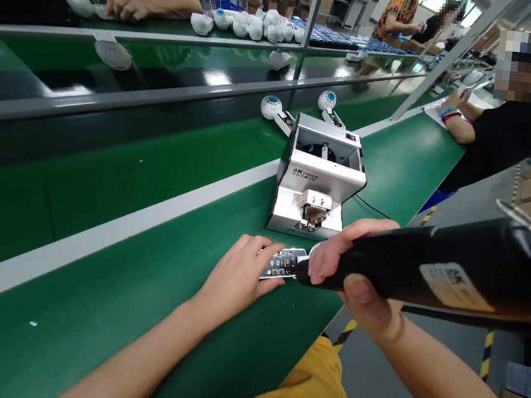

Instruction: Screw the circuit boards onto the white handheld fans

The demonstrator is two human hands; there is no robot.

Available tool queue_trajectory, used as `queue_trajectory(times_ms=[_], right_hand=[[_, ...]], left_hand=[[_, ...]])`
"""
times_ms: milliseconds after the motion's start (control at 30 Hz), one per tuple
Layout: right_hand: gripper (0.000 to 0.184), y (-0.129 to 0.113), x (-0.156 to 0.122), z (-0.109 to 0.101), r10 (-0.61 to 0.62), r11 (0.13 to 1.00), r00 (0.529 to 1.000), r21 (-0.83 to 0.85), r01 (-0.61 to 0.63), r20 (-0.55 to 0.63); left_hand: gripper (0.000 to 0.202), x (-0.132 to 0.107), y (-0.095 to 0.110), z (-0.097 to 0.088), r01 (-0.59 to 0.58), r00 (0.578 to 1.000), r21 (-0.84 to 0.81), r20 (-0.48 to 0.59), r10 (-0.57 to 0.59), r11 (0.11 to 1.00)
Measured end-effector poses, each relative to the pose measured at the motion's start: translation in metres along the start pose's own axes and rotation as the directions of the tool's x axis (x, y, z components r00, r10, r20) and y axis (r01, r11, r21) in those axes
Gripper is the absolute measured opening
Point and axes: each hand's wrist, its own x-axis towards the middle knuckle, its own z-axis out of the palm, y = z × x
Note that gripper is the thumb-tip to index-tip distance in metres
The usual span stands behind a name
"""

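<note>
My left hand [242, 270] grips a small white-edged part with a dark circuit board [282, 263] on the green bench. Its fingers lie along the far edge and the thumb along the near one. My right hand [353, 266] is wrapped round a long black electric screwdriver [412, 260], which slants in from the right. The screwdriver's tip end meets the right end of the board; the bit itself is hidden. Just beyond both hands stands a silver screw feeder [321, 173] with a metal outlet on its front.
Behind the feeder, two white round-headed parts [272, 107] rest by the green conveyor [154, 167]. White shells [266, 26] are piled across the line. Co-workers sit opposite and at the right, one with a wristband [451, 115]. A metal post [454, 61] rises beyond the feeder.
</note>
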Motion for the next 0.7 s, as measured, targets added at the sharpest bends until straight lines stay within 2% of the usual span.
queue_trajectory(times_ms=[67,133,233,333,500,600,700], right_hand=[[0.031,-0.01,0.015,0.001,-0.063,0.992,0.997,0.107,0.068,-0.047],[0.029,-0.02,0.033,0.003,-0.099,0.974,0.984,0.188,0.126,-0.148],[0.029,-0.023,0.057,0.008,-0.148,0.966,0.941,0.157,0.203,-0.305],[0.027,-0.015,0.068,0.012,-0.17,0.973,0.92,0.087,0.213,-0.352],[0.031,-0.011,0.061,0.011,-0.151,0.977,0.952,0.107,0.185,-0.265],[0.03,-0.015,0.049,0.012,-0.104,0.977,0.983,0.169,0.129,-0.148],[0.026,-0.01,0.039,0.022,-0.097,0.963,0.994,0.25,0.105,-0.044]], left_hand=[[0.066,-0.003,-0.007,-0.007,0.021,1.0,-0.063,0.013,-0.021,0.998],[0.059,-0.006,-0.015,-0.015,0.05,0.997,-0.115,0.056,-0.044,0.992],[0.044,-0.008,-0.021,-0.018,0.061,0.995,-0.132,0.09,-0.05,0.989],[0.044,-0.006,-0.018,-0.008,0.035,0.999,-0.129,0.015,-0.033,0.991],[0.048,-0.001,-0.01,0.007,0.005,0.998,-0.151,-0.055,-0.014,0.988],[0.05,-0.001,-0.01,0.006,0.0,0.997,-0.163,-0.076,-0.013,0.987],[0.048,-0.001,-0.01,0.005,-0.007,0.996,-0.168,-0.092,-0.009,0.986]])
